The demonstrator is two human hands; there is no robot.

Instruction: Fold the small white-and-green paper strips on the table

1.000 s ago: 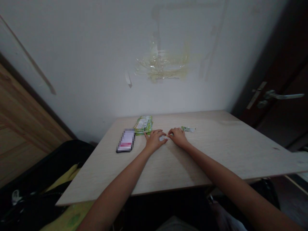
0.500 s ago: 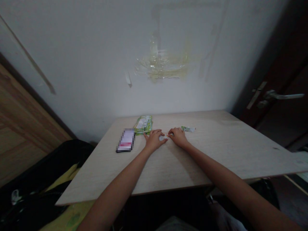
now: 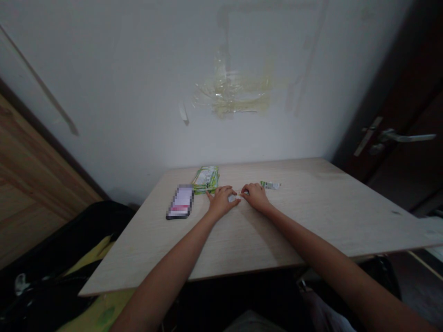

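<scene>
A small whitish printed packet [image 3: 234, 198] lies on the light wood-grain table [image 3: 221, 258], mostly covered by my hands. My left hand [image 3: 220, 200] spans it, thumb at the near edge and fingers at the far edge. At its right end, the bent fingers of my right hand [image 3: 256, 195] are pinched together on the packet. Just beyond my left hand sits a stack of green-and-white packets [image 3: 206, 178]. A narrow green-and-white strip of packaging [image 3: 271, 185] rests past my right hand.
A phone [image 3: 180, 203] with a blurred-out screen lies left of my left hand. The table's far edge meets a grey wall [image 3: 138, 92] with old tape on it. A dark door with a metal handle [image 3: 404, 137] stands at the right, dark bags [image 3: 69, 240] at the left.
Hardly anything differs; the camera view has shifted very slightly. Both hands stay on the small packet in the same place.
</scene>
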